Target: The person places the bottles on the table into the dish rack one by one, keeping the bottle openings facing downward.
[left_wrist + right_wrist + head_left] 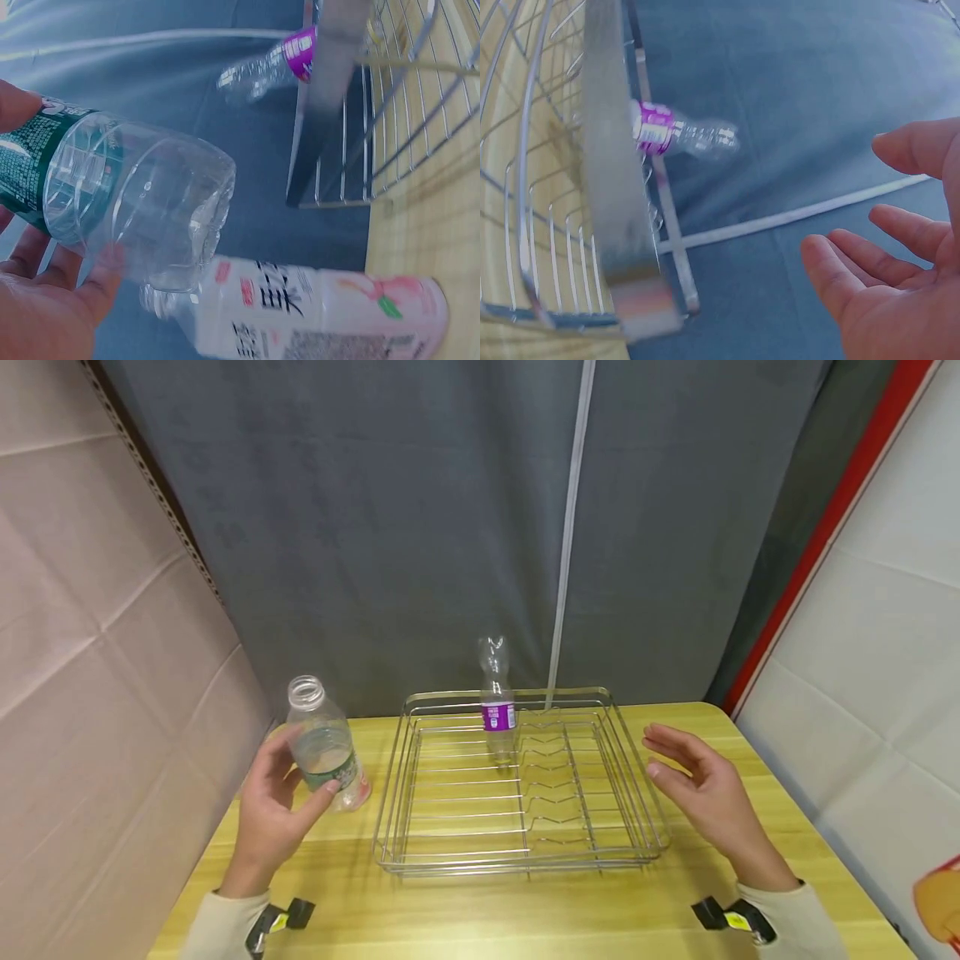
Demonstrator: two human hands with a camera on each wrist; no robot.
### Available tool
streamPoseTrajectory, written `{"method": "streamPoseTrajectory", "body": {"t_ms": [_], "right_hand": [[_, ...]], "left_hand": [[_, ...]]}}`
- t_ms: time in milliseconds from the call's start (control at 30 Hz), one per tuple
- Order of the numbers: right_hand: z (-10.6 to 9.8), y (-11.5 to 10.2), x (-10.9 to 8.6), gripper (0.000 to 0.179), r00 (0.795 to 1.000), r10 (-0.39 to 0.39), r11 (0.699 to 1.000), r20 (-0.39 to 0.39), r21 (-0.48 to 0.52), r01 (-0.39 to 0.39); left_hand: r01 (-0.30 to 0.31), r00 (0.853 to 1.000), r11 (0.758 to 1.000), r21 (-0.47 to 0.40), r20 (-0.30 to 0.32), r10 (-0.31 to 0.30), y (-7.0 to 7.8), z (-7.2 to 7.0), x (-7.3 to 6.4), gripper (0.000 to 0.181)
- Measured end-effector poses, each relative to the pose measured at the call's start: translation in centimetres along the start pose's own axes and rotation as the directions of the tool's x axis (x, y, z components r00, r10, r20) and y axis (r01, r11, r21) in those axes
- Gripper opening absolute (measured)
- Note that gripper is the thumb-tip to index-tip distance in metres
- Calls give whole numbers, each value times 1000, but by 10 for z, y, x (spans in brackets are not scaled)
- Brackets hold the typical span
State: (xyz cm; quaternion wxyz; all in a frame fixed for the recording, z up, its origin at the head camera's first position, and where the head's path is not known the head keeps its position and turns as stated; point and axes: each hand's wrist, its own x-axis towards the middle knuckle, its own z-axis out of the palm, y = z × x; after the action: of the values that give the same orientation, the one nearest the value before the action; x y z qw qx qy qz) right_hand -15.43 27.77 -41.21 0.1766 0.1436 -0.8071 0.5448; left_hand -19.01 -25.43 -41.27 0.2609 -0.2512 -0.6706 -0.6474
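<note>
My left hand point(272, 817) grips a clear plastic bottle with a green label point(318, 727) by its label, above the table left of the wire rack. The bottle is uncapped in the head view and tilted. Behind and below it stands a bottle with a pink peach label point(360, 311), mostly hidden in the head view. Inside the metal dish rack point(517, 864), toward its back, a clear bottle with a purple label point(498, 717) stands upright. Beside the rack's right side, my right hand point(701, 789) hovers with fingers loosely bent and nothing in it.
The rack takes up the middle of the yellow wooden table point(480, 918). A grey curtain point(375, 527) hangs behind the table, and pale fabric walls stand at left and right. Something orange and red point(939, 902) shows at the right edge.
</note>
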Motion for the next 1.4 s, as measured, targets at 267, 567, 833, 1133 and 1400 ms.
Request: {"method": "streamPoseTrajectory", "body": {"t_ms": [267,567,833,1133,1400], "right_hand": [[9,-24,5,53,997,-67,996,47,67,64],[25,-53,10,58,971,-202,971,125,155,182],[37,-75,13,61,957,-207,978,202,77,195],[54,-96,24,64,938,-233,972,257,23,235],[73,-97,36,55,888,-222,952,403,-104,286]], "left_hand": [[-27,992,985,170,130,5,14,22,6,87],[-75,966,897,435,256,-43,31,54,14,88],[-121,914,851,511,393,-106,35,76,18,84],[-90,807,833,546,530,-260,39,102,23,79],[-255,685,800,543,685,-247,44,124,25,75]]}}
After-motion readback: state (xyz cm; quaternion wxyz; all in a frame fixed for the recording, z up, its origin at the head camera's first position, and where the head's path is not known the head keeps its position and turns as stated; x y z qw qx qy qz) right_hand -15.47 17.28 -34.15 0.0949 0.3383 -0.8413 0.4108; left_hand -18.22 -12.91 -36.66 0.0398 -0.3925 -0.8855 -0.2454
